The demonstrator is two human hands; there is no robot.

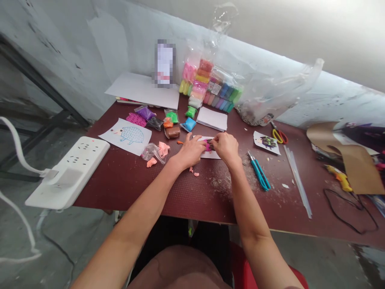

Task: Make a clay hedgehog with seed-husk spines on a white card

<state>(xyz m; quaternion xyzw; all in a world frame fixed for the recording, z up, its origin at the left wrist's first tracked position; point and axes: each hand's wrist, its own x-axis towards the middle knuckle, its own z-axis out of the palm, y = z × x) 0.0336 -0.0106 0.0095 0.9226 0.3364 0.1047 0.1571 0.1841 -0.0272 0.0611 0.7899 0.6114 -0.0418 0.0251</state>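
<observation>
**Pink clay worked on a paper card, both hands close in**

A dark-flecked pink clay strip (207,146) lies on a small white paper card (213,155), mid-table between the hands. Left hand (189,151): fingers pressed together, reaching in toward the card's left end. Right hand (226,147): fingers bunched, tips down at the clay, apparently pinching it, though the knuckles hide the exact grip. The step in hand looks like fine shaping of clay on the card; it calls for a steady card and light fingertip work.

Close by, salmon clay scraps (152,162) sit beside a crumpled plastic bag (153,152). Further left lies a hedgehog drawing (129,136); to the right, a dark-spined hedgehog cutout (266,142) and a blue craft knife (260,174), all on the dark red table (150,196).
</observation>
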